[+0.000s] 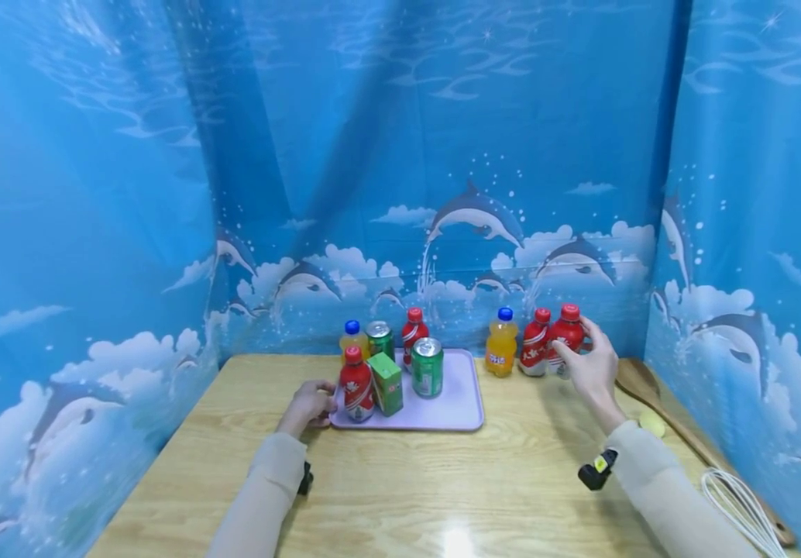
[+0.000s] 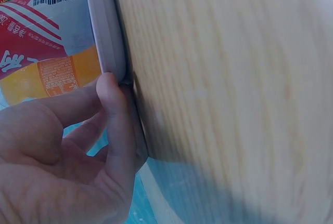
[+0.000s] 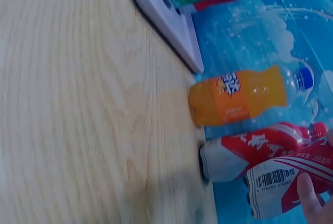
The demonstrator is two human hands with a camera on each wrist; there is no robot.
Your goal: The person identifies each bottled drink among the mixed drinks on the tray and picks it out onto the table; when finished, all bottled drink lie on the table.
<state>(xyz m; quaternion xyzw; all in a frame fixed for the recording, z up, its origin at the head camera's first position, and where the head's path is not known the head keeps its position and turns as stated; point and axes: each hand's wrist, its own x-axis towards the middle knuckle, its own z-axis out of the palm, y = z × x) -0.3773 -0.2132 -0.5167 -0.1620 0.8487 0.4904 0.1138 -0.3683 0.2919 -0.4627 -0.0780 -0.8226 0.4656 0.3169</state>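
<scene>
My right hand (image 1: 597,370) grips a red-and-white bottle (image 1: 565,335) with a red cap, at the right back of the table. In the right wrist view its thumb (image 3: 307,193) lies across the label of this tilted bottle (image 3: 276,182). A matching bottle (image 1: 534,342) stands just left of it, then an orange drink bottle (image 1: 501,345) with a blue cap. My left hand (image 1: 311,404) pinches the left edge of a pale purple tray (image 1: 459,403). On the tray stand a red bottle (image 1: 356,387), a green carton (image 1: 386,385), a green can (image 1: 428,370) and several other drinks.
A wooden spatula (image 1: 641,381), a pale yellow round thing (image 1: 652,423) and a white wire whisk (image 1: 742,504) lie along the right edge of the wooden table (image 1: 400,480). A blue dolphin-print curtain (image 1: 372,194) encloses the back and sides.
</scene>
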